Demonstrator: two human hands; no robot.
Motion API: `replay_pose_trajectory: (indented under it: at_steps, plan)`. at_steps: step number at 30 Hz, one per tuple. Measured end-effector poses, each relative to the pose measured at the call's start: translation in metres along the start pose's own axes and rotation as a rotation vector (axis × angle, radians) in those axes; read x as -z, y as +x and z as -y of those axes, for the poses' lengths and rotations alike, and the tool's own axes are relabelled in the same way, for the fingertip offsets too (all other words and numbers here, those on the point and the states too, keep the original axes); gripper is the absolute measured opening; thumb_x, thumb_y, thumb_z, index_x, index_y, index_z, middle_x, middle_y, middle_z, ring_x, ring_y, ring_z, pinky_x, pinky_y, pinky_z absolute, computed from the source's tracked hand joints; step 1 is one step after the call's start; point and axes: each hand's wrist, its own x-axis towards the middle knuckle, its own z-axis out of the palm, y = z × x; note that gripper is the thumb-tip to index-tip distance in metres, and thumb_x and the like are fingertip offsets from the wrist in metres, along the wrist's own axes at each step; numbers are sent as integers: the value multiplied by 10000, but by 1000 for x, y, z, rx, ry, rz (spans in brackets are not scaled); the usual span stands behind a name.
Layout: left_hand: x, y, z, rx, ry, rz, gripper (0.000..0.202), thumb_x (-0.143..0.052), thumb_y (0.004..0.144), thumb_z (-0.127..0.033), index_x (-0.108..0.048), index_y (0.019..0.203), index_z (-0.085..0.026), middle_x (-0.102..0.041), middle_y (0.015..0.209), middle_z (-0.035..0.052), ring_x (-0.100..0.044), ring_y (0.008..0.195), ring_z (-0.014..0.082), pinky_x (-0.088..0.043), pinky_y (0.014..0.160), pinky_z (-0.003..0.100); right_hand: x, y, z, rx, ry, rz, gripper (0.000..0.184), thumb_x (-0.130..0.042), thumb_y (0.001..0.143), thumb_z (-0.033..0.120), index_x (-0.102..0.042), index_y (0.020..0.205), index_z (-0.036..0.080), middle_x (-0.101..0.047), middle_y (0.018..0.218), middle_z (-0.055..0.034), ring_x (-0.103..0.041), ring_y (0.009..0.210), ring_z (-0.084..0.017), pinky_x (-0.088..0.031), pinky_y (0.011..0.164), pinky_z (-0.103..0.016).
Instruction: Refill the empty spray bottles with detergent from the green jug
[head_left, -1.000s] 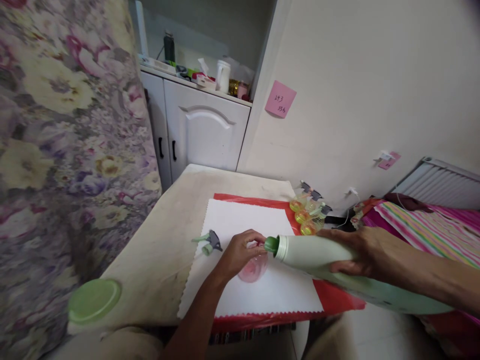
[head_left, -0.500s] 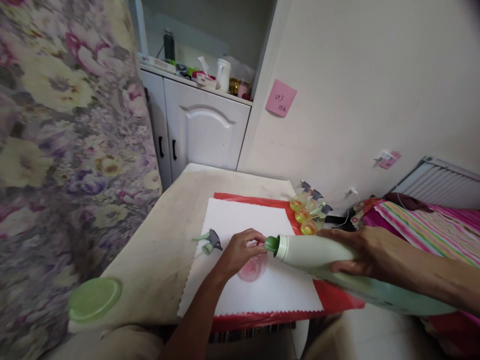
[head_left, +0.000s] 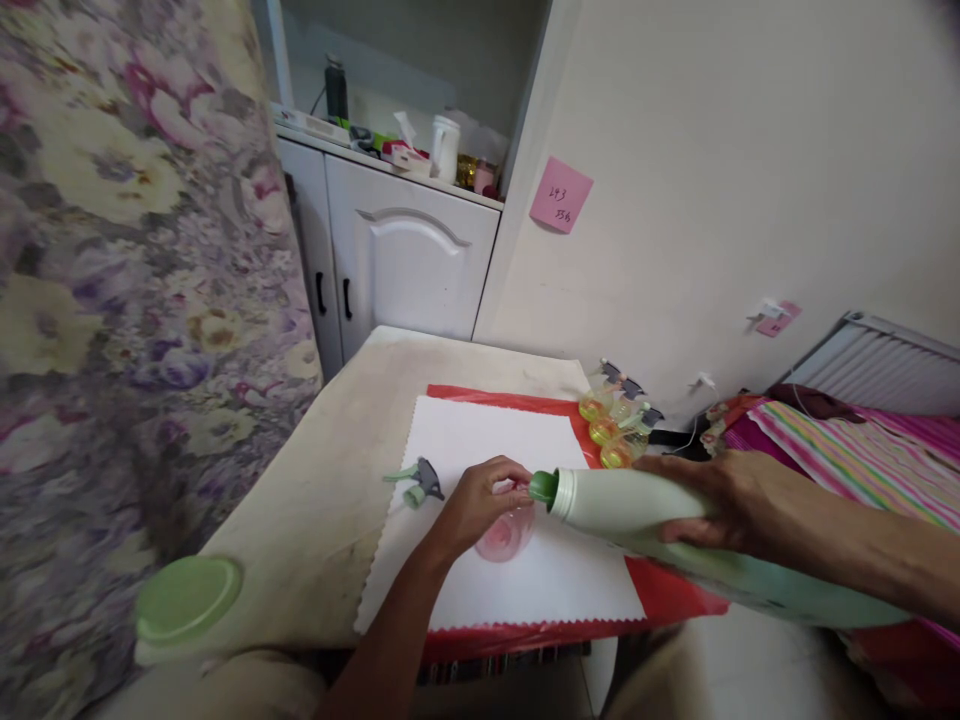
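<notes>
My left hand (head_left: 491,497) is closed around the neck of a clear pink spray bottle (head_left: 504,537) without its head, which stands on a white sheet (head_left: 540,590). My right hand (head_left: 724,503) grips a large pale green bottle (head_left: 626,505) from above, tipped almost level. Its open mouth, with a green spout (head_left: 542,487), points left and meets the pink bottle's neck by my left fingers. Whether liquid is flowing I cannot make out. Left of my left hand lies a grey and green spray head (head_left: 421,482).
Several spray bottles with yellow bases (head_left: 604,430) stand at the table's right edge. A red sheet (head_left: 664,592) lies under the white one. A round green lid (head_left: 189,598) sits at the near left corner. White cabinets (head_left: 416,250) and a flowered curtain (head_left: 150,300) border the table (head_left: 315,460).
Both hands and the two bottles keep practically the same positions. Only a very slight shift of the camera shows.
</notes>
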Motion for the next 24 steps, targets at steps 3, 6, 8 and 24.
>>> replay_pose_trajectory:
  at_steps: [3, 6, 8, 24]
  plan:
    - [0, 0, 0, -8, 1, -2, 134, -666, 763, -213, -710, 889, -203, -661, 947, 41, -608, 919, 191, -459, 840, 313, 0, 1, 0, -13, 17, 7, 575, -548, 848, 553, -534, 1325, 234, -655, 643, -16, -575, 480, -164, -390, 440, -237]
    - [0, 0, -1, -11, 3, -7, 130, -663, 765, -207, -707, 887, -208, -659, 946, 36, -606, 921, 188, -457, 840, 308, 0, 1, -1, -10, 30, 11, 545, -544, 851, 550, -544, 1305, 250, -658, 639, -9, -584, 488, -163, -388, 447, -233]
    - [0, -1, -1, -6, 1, -1, 128, -660, 768, -204, -707, 887, -210, -659, 954, 35, -605, 926, 188, -455, 849, 311, 1, 0, -1, -8, 40, 16, 530, -539, 855, 549, -546, 1298, 258, -683, 690, -21, -608, 529, -168, -406, 469, -231]
    - [0, 0, 1, -19, -14, 1, 136, -665, 763, -176, -710, 888, -202, -657, 934, 30, -602, 908, 180, -445, 832, 302, 3, -2, 3, 5, -17, 15, 529, -515, 876, 562, -557, 1271, 213, -651, 651, -17, -582, 510, -135, -381, 459, -196]
